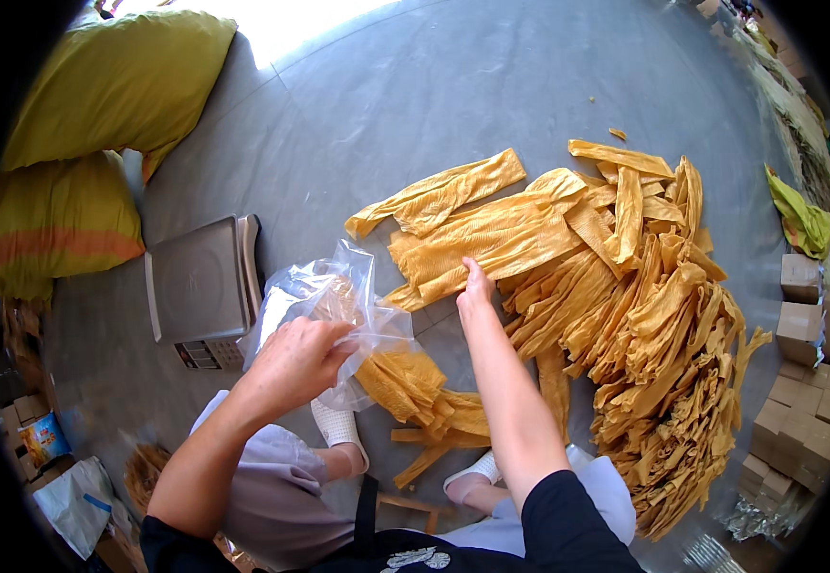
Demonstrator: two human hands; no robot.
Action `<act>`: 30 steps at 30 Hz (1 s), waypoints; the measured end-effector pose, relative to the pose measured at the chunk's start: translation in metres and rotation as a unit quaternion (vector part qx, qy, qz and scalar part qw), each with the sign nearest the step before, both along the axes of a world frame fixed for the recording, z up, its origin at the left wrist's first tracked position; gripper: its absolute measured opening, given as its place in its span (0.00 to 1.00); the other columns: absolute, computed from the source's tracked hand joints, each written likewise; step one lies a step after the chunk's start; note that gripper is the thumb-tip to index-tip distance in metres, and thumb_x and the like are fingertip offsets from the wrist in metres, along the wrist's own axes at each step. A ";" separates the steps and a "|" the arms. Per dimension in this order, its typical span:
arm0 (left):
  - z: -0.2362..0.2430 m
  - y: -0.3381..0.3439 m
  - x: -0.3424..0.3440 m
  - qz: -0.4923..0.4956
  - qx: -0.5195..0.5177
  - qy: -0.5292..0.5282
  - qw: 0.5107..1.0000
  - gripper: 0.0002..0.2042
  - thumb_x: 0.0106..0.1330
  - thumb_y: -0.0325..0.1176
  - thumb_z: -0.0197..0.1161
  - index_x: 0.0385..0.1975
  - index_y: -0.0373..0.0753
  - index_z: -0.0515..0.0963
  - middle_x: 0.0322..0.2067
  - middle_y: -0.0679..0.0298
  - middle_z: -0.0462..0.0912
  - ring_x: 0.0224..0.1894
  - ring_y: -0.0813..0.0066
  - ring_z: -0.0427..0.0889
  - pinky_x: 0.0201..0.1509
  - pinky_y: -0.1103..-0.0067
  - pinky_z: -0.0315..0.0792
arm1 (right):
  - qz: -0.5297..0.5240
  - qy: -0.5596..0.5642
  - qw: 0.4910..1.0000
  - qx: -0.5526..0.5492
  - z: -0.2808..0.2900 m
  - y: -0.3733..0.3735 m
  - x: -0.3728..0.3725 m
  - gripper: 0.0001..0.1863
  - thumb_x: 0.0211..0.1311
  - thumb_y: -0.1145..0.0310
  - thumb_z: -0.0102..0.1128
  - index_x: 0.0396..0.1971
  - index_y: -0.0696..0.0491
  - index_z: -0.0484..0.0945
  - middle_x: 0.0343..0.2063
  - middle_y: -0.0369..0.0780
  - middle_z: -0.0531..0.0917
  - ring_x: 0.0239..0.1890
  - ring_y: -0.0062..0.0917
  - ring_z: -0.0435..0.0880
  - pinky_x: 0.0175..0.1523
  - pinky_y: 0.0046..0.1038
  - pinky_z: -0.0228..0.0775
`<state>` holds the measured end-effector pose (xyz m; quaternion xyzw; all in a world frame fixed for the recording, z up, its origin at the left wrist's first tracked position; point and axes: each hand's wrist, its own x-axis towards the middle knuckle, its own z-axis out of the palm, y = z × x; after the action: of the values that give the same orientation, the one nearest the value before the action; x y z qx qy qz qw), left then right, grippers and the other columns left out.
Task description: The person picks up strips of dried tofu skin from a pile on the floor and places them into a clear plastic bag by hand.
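Note:
My left hand (307, 355) grips a crumpled clear plastic bag (343, 269), which has some yellow material showing through it. Beside and below the bag lie folded yellow wrinkled sheets (403, 387). My right hand (475, 288) holds the lower edge of a long, wide, dried-looking yellow sheet (486, 229), its fingers partly hidden. A narrower sheet (434, 191) lies behind that one. To the right a large heap of similar strips (653, 382) spreads over the grey floor. A flat metal weighing scale (195, 282) stands just left of the bag.
Large yellow-green sacks (100, 86) are stacked at the upper left. Small cardboard boxes (801, 425) line the right side, with a green bag (801, 215) above them. Packets and boxes (42, 435) crowd the lower left. My feet, in white shoes (336, 425), are below my hands.

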<state>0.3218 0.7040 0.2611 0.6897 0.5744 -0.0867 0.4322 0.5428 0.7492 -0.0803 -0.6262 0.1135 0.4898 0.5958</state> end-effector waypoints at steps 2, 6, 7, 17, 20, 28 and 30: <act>0.002 0.001 -0.001 0.018 -0.008 -0.018 1.000 0.13 0.63 0.30 0.53 0.45 0.32 0.75 0.17 0.56 0.79 0.20 0.71 0.80 0.30 0.77 0.72 | 0.041 -0.039 0.996 0.065 0.037 -0.017 0.004 0.23 0.42 0.81 0.65 0.43 0.61 0.72 0.42 0.39 0.76 0.42 0.26 0.76 0.45 0.26 0.71; -0.002 0.001 -0.006 0.062 -0.016 -0.057 0.996 0.13 0.63 0.31 0.53 0.43 0.31 0.76 0.17 0.55 0.79 0.21 0.68 0.80 0.31 0.75 0.72 | 0.076 -0.083 0.980 0.162 0.069 -0.057 0.030 0.25 0.44 0.85 0.62 0.47 0.58 0.71 0.44 0.38 0.76 0.43 0.23 0.76 0.50 0.23 0.68; -0.002 0.001 -0.006 0.076 -0.021 -0.065 0.995 0.13 0.63 0.32 0.53 0.42 0.31 0.76 0.17 0.54 0.79 0.21 0.67 0.80 0.32 0.74 0.73 | 0.091 -0.092 0.974 0.186 0.073 -0.067 0.041 0.26 0.45 0.85 0.62 0.48 0.58 0.70 0.44 0.37 0.76 0.44 0.23 0.75 0.51 0.23 0.68; -0.001 -0.009 -0.010 0.135 -0.032 -0.097 0.986 0.13 0.66 0.32 0.51 0.41 0.29 0.76 0.15 0.63 0.77 0.17 0.80 0.77 0.23 0.82 0.71 | 0.100 -0.010 0.973 0.207 0.147 -0.130 0.108 0.29 0.43 0.81 0.64 0.51 0.56 0.68 0.45 0.37 0.76 0.48 0.25 0.74 0.55 0.27 0.65; -0.001 -0.017 -0.008 0.134 -0.026 -0.091 0.987 0.13 0.65 0.33 0.52 0.41 0.29 0.76 0.15 0.62 0.77 0.17 0.80 0.77 0.22 0.82 0.70 | 0.094 0.006 0.978 0.187 0.150 -0.150 0.109 0.27 0.45 0.78 0.59 0.50 0.58 0.68 0.43 0.39 0.77 0.45 0.28 0.76 0.53 0.29 0.69; -0.006 -0.032 -0.008 0.103 0.010 -0.088 0.991 0.12 0.64 0.32 0.53 0.34 0.27 0.76 0.15 0.58 0.78 0.17 0.74 0.79 0.25 0.78 0.72 | 0.067 0.169 0.948 0.260 0.155 -0.227 0.098 0.23 0.44 0.70 0.58 0.44 0.60 0.72 0.33 0.47 0.80 0.34 0.36 0.80 0.41 0.34 0.76; -0.009 -0.032 -0.006 0.097 0.012 -0.084 0.992 0.13 0.62 0.34 0.55 0.35 0.27 0.76 0.17 0.57 0.79 0.18 0.73 0.80 0.26 0.77 0.72 | 0.110 0.170 0.940 0.273 0.161 -0.238 0.100 0.22 0.44 0.70 0.59 0.43 0.60 0.72 0.32 0.48 0.79 0.33 0.36 0.80 0.40 0.35 0.76</act>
<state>0.3160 0.6717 0.2524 0.6408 0.6011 0.0211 0.4770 0.6426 0.5108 0.0812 -0.3554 0.0050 0.6637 0.6582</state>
